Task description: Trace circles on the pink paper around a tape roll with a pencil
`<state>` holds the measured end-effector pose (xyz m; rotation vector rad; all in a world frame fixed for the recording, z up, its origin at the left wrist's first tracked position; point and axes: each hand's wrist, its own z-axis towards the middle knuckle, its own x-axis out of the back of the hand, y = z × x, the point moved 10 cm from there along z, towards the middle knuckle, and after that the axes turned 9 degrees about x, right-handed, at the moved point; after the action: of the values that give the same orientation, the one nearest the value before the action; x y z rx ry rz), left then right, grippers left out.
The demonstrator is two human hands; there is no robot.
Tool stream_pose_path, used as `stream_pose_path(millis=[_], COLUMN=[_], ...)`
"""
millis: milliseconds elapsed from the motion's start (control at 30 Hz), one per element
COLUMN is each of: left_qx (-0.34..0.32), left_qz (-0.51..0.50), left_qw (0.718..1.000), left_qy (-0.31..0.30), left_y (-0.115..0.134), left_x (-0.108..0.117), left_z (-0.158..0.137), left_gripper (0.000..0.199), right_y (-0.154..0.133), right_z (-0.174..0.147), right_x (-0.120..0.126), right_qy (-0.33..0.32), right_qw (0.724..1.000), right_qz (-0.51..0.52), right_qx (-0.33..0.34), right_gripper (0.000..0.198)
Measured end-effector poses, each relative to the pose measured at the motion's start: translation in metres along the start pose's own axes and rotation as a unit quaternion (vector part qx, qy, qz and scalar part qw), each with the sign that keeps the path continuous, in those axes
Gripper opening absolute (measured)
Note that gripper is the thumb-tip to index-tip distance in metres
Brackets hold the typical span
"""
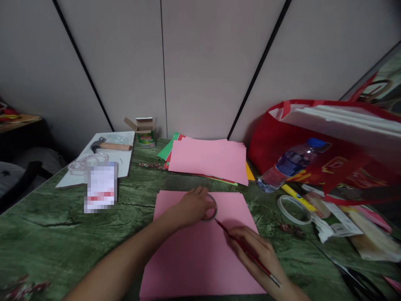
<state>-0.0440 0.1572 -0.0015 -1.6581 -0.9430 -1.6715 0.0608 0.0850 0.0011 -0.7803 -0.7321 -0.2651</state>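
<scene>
A stack of pink paper (200, 259) lies in front of me. On its upper part rests a thin, dark-edged ring (215, 209), flat on the top sheet. My left hand (196, 205) grips this ring with curled fingers, partly covering its left side. A red and black pencil (241, 244) is held in my right hand (257, 251), fingers wrapped around the shaft. The pencil tip touches or nearly touches the lower right edge of the ring.
Behind is another pink paper pile (208, 159) over coloured sheets. A hammer (114, 146) and small box (146, 138) stand back left. On the right are a red bag (266, 133), water bottle (286, 165), white tape roll (293, 210) and scissors (354, 276).
</scene>
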Motion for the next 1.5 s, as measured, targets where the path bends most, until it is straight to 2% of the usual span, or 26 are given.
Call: stream_pose_path(millis=[100,233,633,833,1033,1200,1333,1500], left_qx=[-0.006,-0.016,-0.031,-0.020,-0.011,-0.022,-0.012,-0.021], left_qz=[0.006,0.003,0.004,0.005,-0.002,-0.011,-0.018,0.004], left_qw=[1.000,1.000,0.999,0.999,1.000,1.000,1.000,1.000], left_qy=[0.005,0.019,0.032,0.028,0.012,0.018,0.021,0.012], left_y=[0.000,0.000,-0.001,-0.002,-0.003,0.000,-0.002,0.000], left_x=[-0.001,0.001,0.004,0.002,0.005,0.007,0.008,0.008], left_z=[0.000,0.000,0.000,0.001,0.000,-0.001,0.000,-0.001], left_gripper=[0.021,0.023,0.019,0.015,0.020,0.021,0.019,0.023], right_y=[-0.009,-0.023,-0.058,-0.054,-0.055,-0.052,-0.048,-0.045], right_z=[0.002,0.005,0.025,0.027,0.030,0.028,0.023,0.017], right_x=[-0.006,-0.019,-0.034,-0.039,-0.038,-0.038,-0.040,-0.035], right_qy=[-0.012,-0.041,-0.043,-0.041,-0.044,-0.046,-0.078,-0.071], right_qw=[1.000,0.997,0.990,0.990,0.988,0.989,0.990,0.993], right_qz=[0.017,0.038,-0.018,-0.049,-0.077,-0.077,-0.059,-0.033], right_qx=[-0.001,0.044,0.134,0.129,0.124,0.114,0.101,0.086], right_gripper=[0.013,0.019,0.027,0.033,0.031,0.029,0.029,0.028])
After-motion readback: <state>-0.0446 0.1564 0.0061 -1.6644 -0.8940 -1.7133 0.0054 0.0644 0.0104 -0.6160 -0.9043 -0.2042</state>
